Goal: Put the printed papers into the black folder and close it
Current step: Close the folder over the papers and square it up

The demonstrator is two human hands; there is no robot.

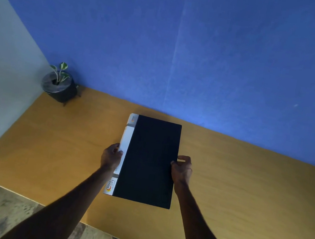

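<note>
At the left edge of the frame a pale wall meets the blue wall (204, 54) that fills the upper half, and in the corner at mid-left a small potted plant (60, 84) stands at the back of the yellow-brown table (245, 185), well apart from everything else. Moving toward the centre, the left hand (111, 156) grips the white spine edge of the black folder (150, 159), its fingers curled round that edge and the thumb resting on the white strip. The folder sits in the middle of the frame, shut, cover up, long side running away from the person; whether it rests flat on the table or is lifted slightly off it cannot be told from this view. Just right of centre the right hand (181, 168) pinches the folder's opposite long edge, fingers bent closely over the cover's rim. To the right of that the table is bare wood up to the frame's edge. No printed papers show anywhere in view: none on the table, none in either hand, and none poking out of the folder. So the folder reads as closed, but whether the papers already lie inside it or have not yet been brought out cannot be judged here. If they are inside, the task looks all but finished; if not, opening, filling and closing remain.
</note>
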